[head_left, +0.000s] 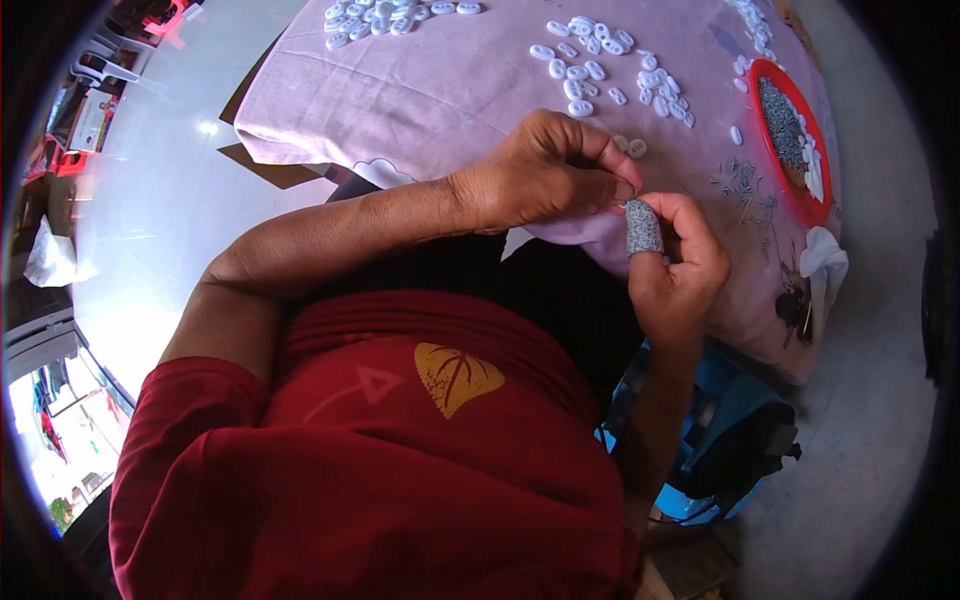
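Pink cloth [440, 80] covers the desk in front of me and carries everything in view. My left hand [545, 170] reaches across from the left, fingers curled tight, thumb and forefinger pinched on a small piece [633, 196] at the cloth's near edge. The piece is too small to identify. My right hand [680, 265] meets it from below, closed narrow on the same spot; its thumb wears a grey knitted sleeve [643, 228], which stands upright and touches the left fingertips. Both hands are therefore closed, pinching together just over the desk edge.

Just beyond the left knuckles lie two white oval parts [632, 146], near but not touching the hand. Farther out, a loose group of white oval parts [600, 65] is spread over the middle of the cloth, and another cluster [385, 18] lies at the far left edge. A red round tray [766, 72] sits at the right, holding a heap of fine grey metal pieces [782, 125]. Scattered thin pins [742, 185] lie on the cloth between tray and right hand. A blue bin [720, 420] stands below the desk, beside my right forearm.
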